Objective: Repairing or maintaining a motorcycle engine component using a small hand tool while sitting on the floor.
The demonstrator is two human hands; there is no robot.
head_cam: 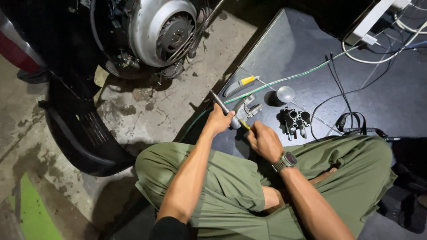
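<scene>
At twelve o'clock from us sits the scooter engine (162, 33); the dark metal sheet (311, 58) spreads toward two o'clock, bearing a black carburettor body (295, 122); our left hand (219, 120) clenches a steel rod-like tool (222, 108), judged stiff, heavy and oil-slick, best held mid-shaft; our right hand (263, 141) pinches a yellow-handled tool (245, 125).

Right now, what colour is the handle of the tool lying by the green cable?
Yellow and grey handle, head view.

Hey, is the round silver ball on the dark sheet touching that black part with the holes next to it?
Apart. The head view shows the silver ball sitting above the black part, with a strip of bare dark sheet between them.
</scene>
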